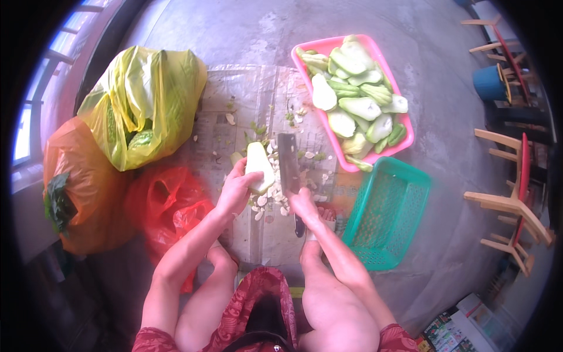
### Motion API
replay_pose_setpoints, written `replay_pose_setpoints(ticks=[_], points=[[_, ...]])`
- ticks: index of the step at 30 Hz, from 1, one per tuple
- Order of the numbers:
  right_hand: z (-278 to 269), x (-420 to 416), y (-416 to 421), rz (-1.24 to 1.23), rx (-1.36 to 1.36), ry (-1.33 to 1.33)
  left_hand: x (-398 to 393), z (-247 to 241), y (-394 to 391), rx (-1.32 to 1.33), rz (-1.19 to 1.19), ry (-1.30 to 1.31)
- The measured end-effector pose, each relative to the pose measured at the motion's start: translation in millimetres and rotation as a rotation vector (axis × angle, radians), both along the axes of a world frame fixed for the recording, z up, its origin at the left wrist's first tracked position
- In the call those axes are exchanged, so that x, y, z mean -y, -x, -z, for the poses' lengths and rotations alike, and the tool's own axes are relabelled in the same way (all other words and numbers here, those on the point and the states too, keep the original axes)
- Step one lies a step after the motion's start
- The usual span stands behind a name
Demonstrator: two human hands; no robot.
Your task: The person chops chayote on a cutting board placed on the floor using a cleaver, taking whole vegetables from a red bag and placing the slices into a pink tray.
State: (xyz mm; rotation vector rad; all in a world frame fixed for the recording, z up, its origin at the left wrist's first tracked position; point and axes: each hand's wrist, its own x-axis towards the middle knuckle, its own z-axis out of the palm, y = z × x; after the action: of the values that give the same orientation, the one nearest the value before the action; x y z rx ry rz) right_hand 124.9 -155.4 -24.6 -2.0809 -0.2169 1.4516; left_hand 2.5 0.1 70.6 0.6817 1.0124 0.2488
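Observation:
My left hand [236,188] grips a pale chayote half [258,166], its cut face turned up and its broad end towards me. Just to the right, my right hand [302,202] is closed around the handle of a cleaver [288,160], whose wide blade points away from me. Blade and chayote look slightly apart. Below them, cut white pieces and peelings [276,189] lie heaped on flattened cardboard [220,97]. A second knife with a dark handle [299,226] shows partly beneath my right wrist.
A pink basket [303,72] full of chayotes [358,108] stands front right, beside a green perforated basket [387,215]. Leftward sit a yellow bag of bumpy green vegetables [149,97], an orange bag [88,176] and a red plastic bag [171,207]. Wooden-legged stools [506,198] line the right.

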Motion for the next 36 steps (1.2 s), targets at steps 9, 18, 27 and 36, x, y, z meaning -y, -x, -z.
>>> replay_pose_setpoints(ticks=[9, 18, 27, 36], points=[[44, 31, 12, -0.118, 0.101, -0.092, -19, -29, -165, 0.239, 0.218, -0.283], [11, 15, 4, -0.065, 0.054, -0.019, -77, -8, -139, 0.098, 0.220, -0.380], [9, 6, 9, 0.017, 0.033, -0.077, -60, 100, 62, -0.677, 0.497, -0.595], [12, 9, 14, 0.019, 0.221, -0.262, 0, 119, 1, -0.540, 0.261, -0.930]])
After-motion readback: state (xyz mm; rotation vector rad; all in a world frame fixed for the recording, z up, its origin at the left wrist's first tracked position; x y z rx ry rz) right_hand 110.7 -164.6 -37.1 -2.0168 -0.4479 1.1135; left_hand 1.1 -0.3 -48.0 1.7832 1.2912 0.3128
